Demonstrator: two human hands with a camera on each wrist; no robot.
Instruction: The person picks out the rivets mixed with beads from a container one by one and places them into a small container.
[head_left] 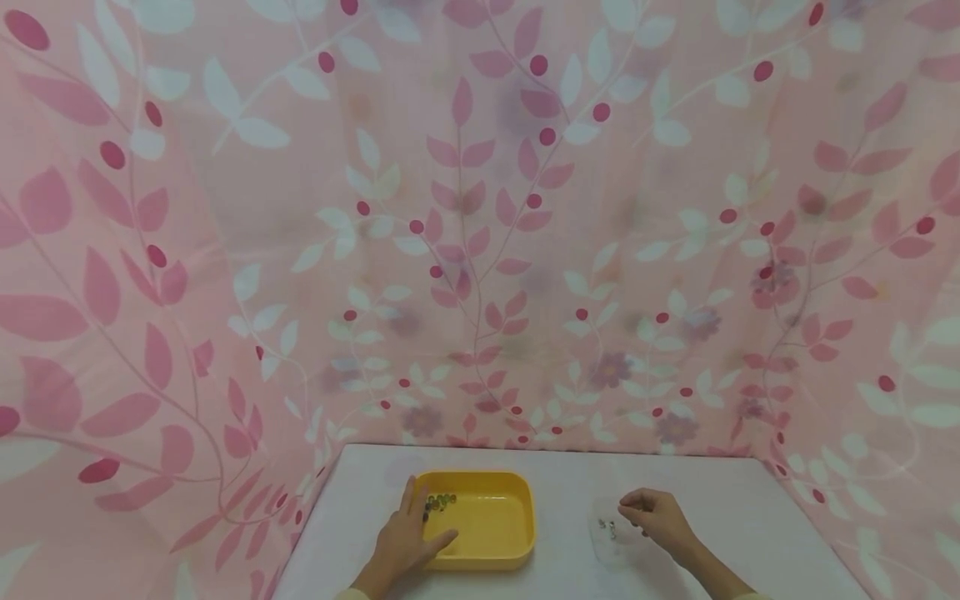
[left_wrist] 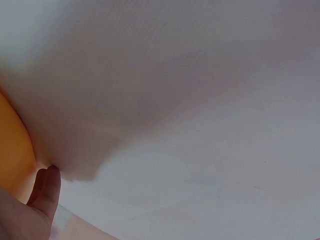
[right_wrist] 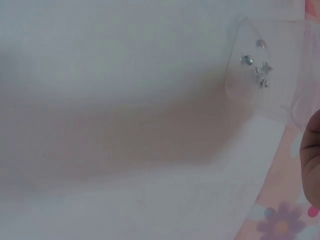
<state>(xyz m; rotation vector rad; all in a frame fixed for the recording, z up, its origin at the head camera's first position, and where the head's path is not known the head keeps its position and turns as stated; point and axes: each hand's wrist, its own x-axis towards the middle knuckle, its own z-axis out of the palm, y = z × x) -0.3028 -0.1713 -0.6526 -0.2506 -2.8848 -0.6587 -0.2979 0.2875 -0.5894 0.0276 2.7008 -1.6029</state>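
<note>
My left hand [head_left: 407, 535] lies at the left side of a yellow tray [head_left: 480, 562], fingers fairly straight along its outer wall and thumb reaching over the near rim. Several small dark and greenish round beads [head_left: 441, 502] sit in the tray's far left corner, partly behind the hand. My right hand [head_left: 662, 522] is raised at the right edge of a clear plastic container [head_left: 609, 557], its thumb and index finger brought together; nothing can be made out between them. Several small silvery metal charms [right_wrist: 262, 70], one star-shaped, are in the container in the right wrist view.
Both the tray and the container stand on a white table [head_left: 564, 487], the container to the tray's right. Pink curtains [head_left: 480, 333] with leaf patterns hang behind the table and along both sides.
</note>
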